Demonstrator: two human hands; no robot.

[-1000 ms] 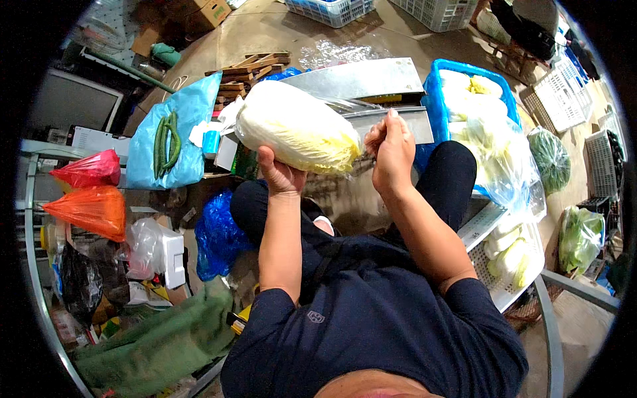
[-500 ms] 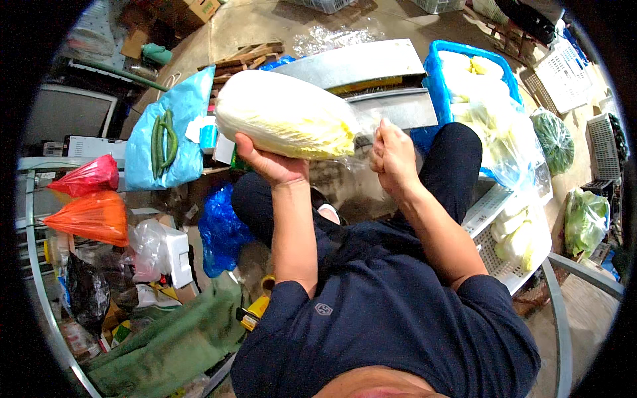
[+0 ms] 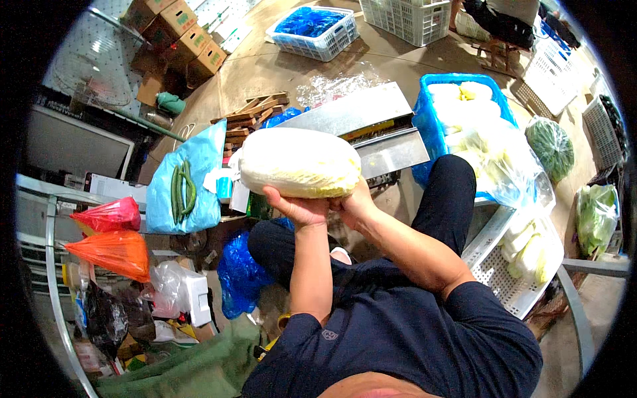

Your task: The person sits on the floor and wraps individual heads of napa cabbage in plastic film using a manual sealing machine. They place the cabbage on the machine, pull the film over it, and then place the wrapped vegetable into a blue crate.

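Observation:
A big pale napa cabbage [image 3: 298,159] lies sideways in front of me, its yellowish end to the right. My left hand [image 3: 300,208] holds it from below, thumb along its near side. At the cabbage's right end my right hand [image 3: 355,204] is closed against its underside, close to the left palm; its fingertips are partly hidden. Just beyond the cabbage is a metal wrapping stand [image 3: 358,113] with a sloped top and a lower plate [image 3: 391,159].
To the right, a blue-lined crate [image 3: 424,119] holds wrapped cabbages, and a white crate [image 3: 488,272] holds more. Green cucumbers [image 3: 182,192] lie on a light-blue bag [image 3: 156,205] at left. Red [image 3: 109,215] and orange bags [image 3: 113,255] hang on a metal rail [image 3: 52,265].
My right hand has come left from the clear film beyond the cabbage's end to beneath that end. The view has shifted, showing more floor ahead. My left hand still supports the cabbage.

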